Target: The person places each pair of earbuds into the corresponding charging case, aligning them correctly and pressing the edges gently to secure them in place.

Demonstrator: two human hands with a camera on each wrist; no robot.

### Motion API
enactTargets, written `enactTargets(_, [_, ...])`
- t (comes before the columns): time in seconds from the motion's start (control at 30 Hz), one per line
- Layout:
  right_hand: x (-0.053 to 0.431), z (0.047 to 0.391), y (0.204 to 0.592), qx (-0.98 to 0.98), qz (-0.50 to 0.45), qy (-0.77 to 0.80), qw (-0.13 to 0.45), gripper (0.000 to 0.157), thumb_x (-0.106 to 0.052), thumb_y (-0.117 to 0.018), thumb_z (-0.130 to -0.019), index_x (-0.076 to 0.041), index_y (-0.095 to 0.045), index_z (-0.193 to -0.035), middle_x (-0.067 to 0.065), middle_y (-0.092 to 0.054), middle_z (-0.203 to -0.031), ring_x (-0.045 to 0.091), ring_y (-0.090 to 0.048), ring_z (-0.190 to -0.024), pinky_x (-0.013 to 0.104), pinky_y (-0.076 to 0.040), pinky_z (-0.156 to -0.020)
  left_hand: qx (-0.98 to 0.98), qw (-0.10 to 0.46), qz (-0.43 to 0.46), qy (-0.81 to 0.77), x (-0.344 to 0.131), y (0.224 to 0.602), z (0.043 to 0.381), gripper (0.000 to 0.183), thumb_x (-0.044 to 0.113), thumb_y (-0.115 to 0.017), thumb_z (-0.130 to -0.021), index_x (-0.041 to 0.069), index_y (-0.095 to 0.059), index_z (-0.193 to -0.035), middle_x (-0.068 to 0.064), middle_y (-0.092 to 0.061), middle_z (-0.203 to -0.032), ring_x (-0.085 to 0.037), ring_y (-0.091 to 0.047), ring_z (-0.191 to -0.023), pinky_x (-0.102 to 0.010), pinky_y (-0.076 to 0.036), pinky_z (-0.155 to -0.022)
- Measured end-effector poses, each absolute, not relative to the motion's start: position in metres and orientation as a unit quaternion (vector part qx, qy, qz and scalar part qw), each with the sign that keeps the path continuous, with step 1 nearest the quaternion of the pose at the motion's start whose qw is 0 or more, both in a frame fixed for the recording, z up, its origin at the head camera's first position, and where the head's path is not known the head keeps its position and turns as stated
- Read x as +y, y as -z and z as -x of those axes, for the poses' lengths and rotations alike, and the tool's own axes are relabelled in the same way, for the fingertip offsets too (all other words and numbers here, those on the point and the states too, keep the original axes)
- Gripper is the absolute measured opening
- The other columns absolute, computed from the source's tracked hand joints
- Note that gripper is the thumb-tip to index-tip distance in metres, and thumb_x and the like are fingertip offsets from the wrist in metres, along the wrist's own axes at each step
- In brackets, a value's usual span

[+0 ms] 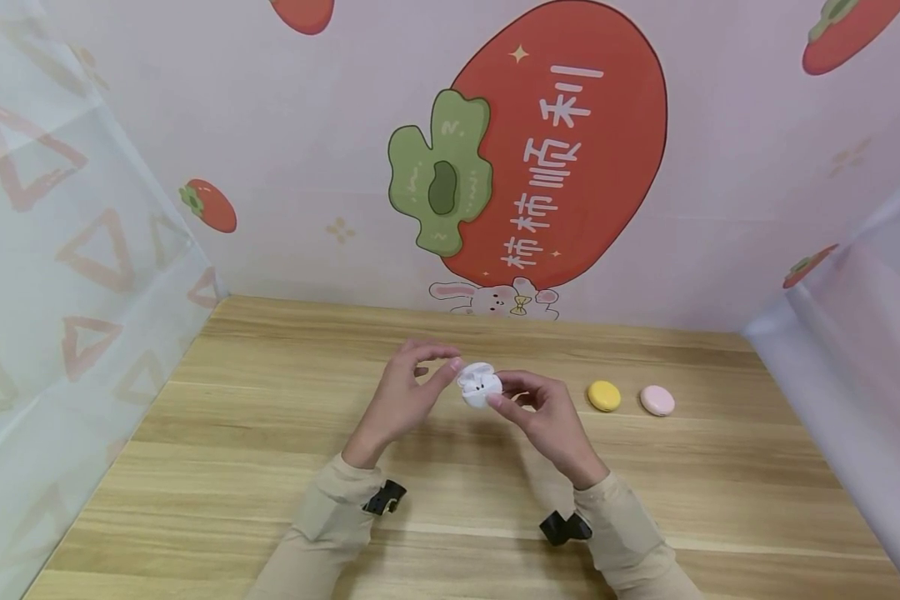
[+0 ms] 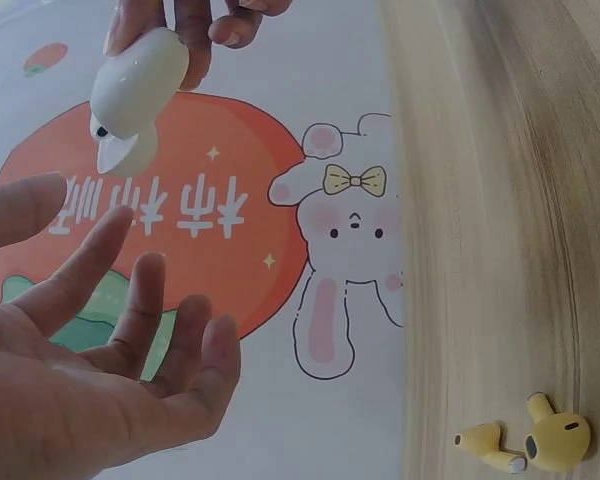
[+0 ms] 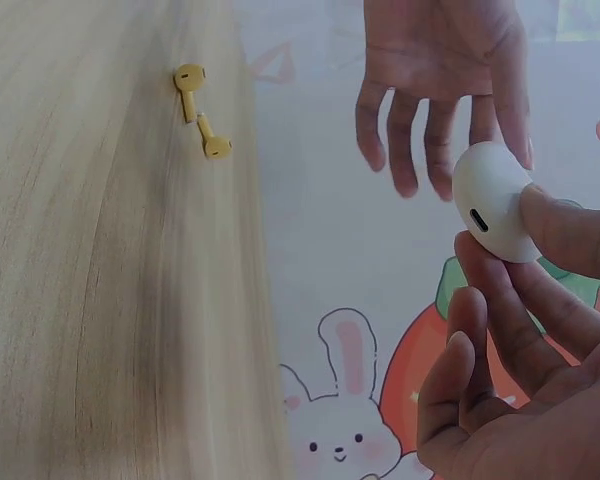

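A white earbud charging case (image 1: 474, 395) with its lid raised is pinched between the thumb and fingers of my right hand (image 1: 547, 417), above the table. Its rounded back and dark port slot show in the right wrist view, where the right thumb presses one side of the case (image 3: 492, 200). My left hand (image 1: 402, 400) is just left of the case, fingers loosely spread and holding nothing. The left wrist view shows a gap between the left fingers (image 2: 105, 255) and the case (image 2: 140, 85). Two yellow earbuds (image 2: 560, 440) lie on the table in both wrist views; the head view does not show them.
On the wooden table (image 1: 270, 500), to the right of my hands, sit a round yellow case (image 1: 603, 396) and a round pink case (image 1: 657, 400), both closed. A printed backdrop (image 1: 307, 250) rises behind the table's far edge, with similar sheets at both sides.
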State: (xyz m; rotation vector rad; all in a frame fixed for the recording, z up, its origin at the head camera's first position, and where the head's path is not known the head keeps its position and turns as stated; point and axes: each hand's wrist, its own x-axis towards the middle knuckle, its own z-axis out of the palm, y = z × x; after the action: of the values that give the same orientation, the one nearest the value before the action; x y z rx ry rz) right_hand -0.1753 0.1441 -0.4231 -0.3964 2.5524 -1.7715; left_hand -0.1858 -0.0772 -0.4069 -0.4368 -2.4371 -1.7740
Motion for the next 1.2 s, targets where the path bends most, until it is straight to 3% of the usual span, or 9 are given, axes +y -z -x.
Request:
enactTargets(0.3, [0.1467,0.1741,0.4203,0.808,0.111,0.578,0.022,0.028,-0.017,-0.077,-0.093,-0.009,-0.074,-0.119,0.003,-0.072,-0.103,0.024,-0.062,-0.097,0.036,-0.051,-0.084,-0.795,-0.009,0.129,0.593,-0.0756,0.4108,0.1883,0.032,0.029,-0.059,-0.105,0.004,-0.072,-0.119,-0.007,-0.067,-0.119,-0.025,-0.06,-0.114,-0.049,-0.05,-0.098])
enactTargets(0.7, [0.1459,0.1733,0.4168,0.805,0.113,0.581,0.023,0.029,-0.017,-0.077,-0.092,-0.009,-0.073,-0.12,0.004,-0.072,-0.105,0.025,-0.062,-0.098,0.036,-0.051,-0.085,-0.763,-0.068,0.121,0.632,-0.0754,0.4138,0.1911,0.036,0.03,-0.05,-0.108,0.004,-0.074,-0.115,-0.009,-0.07,-0.121,-0.028,-0.06,-0.119,-0.056,-0.042,-0.105])
enactTargets(1.07, [0.1445,0.1729,0.4174,0.796,0.122,0.592,0.027,0.026,-0.016,-0.078,-0.091,-0.009,-0.075,-0.116,0.004,-0.072,-0.104,0.026,-0.062,-0.097,0.035,-0.051,-0.083,-0.76,-0.076,0.117,0.634,-0.0743,0.4163,0.191,0.03,0.023,-0.056,-0.106,0.0,-0.074,-0.106,-0.013,-0.065,-0.133,-0.029,-0.055,-0.129,-0.056,-0.039,-0.109])
enactTargets(1.2, [0.1444,0.1727,0.418,0.794,0.127,0.594,0.025,0.025,-0.015,-0.078,-0.091,-0.008,-0.075,-0.115,0.004,-0.072,-0.103,0.026,-0.062,-0.096,0.036,-0.051,-0.083,-0.759,-0.07,0.123,0.635,-0.0735,0.416,0.1911,0.028,0.021,-0.058,-0.105,-0.002,-0.074,-0.105,-0.014,-0.067,-0.128,-0.029,-0.057,-0.125,-0.054,-0.041,-0.106])
